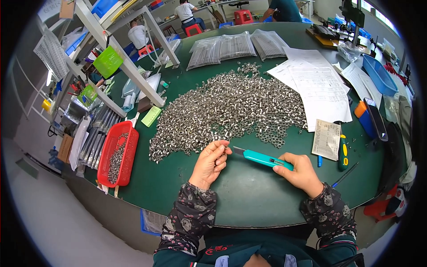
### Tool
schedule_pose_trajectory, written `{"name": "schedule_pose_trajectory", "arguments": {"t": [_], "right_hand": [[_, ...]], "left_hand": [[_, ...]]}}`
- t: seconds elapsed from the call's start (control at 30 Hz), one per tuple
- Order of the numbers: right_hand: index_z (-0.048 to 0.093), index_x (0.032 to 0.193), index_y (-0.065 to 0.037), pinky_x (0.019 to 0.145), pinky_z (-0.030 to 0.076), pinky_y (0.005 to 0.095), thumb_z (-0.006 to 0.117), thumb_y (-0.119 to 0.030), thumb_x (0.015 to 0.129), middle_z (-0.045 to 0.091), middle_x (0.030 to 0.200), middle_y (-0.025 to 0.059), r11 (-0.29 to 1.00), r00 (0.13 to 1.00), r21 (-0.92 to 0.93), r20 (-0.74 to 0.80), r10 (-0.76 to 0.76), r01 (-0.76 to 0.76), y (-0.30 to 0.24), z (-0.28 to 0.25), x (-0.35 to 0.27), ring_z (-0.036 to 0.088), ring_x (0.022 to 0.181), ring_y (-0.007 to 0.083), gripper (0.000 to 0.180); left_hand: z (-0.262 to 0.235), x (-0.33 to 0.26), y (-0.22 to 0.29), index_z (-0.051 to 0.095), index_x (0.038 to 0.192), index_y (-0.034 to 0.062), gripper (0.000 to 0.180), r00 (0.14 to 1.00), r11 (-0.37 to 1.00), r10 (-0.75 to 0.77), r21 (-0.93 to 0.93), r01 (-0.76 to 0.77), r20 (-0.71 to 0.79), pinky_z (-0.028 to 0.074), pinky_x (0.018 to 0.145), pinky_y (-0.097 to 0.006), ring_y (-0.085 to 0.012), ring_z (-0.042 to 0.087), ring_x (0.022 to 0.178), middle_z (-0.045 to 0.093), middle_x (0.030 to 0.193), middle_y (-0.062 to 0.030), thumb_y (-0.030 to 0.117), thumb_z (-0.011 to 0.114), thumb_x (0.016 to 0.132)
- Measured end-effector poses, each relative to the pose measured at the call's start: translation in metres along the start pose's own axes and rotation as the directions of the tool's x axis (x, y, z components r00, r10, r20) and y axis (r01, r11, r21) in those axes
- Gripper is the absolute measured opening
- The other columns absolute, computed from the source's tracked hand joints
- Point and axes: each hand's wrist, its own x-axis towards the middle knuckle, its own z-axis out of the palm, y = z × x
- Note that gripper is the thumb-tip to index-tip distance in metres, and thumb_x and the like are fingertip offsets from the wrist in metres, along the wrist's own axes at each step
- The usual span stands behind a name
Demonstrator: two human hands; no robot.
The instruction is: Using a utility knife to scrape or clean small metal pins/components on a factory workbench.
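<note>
My right hand (302, 173) grips a teal utility knife (267, 159), thumb along its body, with the blade extended and pointing left. The blade tip is close to the fingertips of my left hand (209, 163). My left thumb and fingers are pinched together on a small metal ring (226, 148), mostly hidden by the fingers. Just beyond both hands spreads a wide heap of small shiny metal rings (227, 102) on the green table (249, 196). A few loose rings lie along the heap's near edge.
At the left stands a red plastic basket (129, 158) holding more rings. Bagged metal rods (238, 46) lie at the back. Paper sheets (318, 84), a yellow-green screwdriver (343, 152), a phone (375, 118) and a blue basket (378, 75) are at the right. A grey shelf post (129, 73) rises at the left.
</note>
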Motion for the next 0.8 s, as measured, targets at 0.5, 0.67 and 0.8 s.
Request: {"name": "schedule_pose_trajectory", "arguments": {"t": [0.5,0.67,0.8], "right_hand": [[0.063,0.082,-0.002,0.051,0.042,0.0325,0.064,-0.032,0.071,0.056,0.059,0.0144,0.996,0.997,0.083,0.069,0.031,-0.037,0.000,0.000,0.000,0.054,0.052,0.0232,0.032],[0.061,0.080,0.001,0.049,0.039,0.0280,0.063,-0.029,0.074,0.052,0.056,0.0080,0.995,0.997,0.099,0.078,0.009,-0.016,0.001,0.000,-0.001,0.046,0.051,0.0127,0.030],[0.064,0.083,-0.002,0.056,0.043,0.0324,0.064,-0.032,0.072,0.058,0.063,0.0151,0.988,0.987,0.124,0.146,0.072,-0.091,0.004,-0.002,0.002,0.057,0.059,0.0242,0.032]], "left_hand": [[0.006,-0.001,-0.006,0.051,0.097,0.0030,0.011,0.994,0.976,0.108,0.189,-0.111,0.028,0.026,0.038,-0.014,-0.0012,0.034,0.048,0.051,0.076,-0.0023,0.006,0.049,0.086],[0.005,-0.001,-0.007,0.051,0.095,0.0017,0.012,0.992,0.959,0.126,0.252,-0.126,0.016,0.024,0.037,-0.015,-0.0021,0.033,0.048,0.046,0.070,0.0001,0.004,0.051,0.084],[0.005,-0.002,-0.009,0.053,0.094,0.0018,0.010,0.987,0.937,0.159,0.311,-0.158,0.020,0.023,0.037,-0.015,-0.0011,0.033,0.047,0.049,0.071,-0.0001,0.004,0.052,0.084]]}}
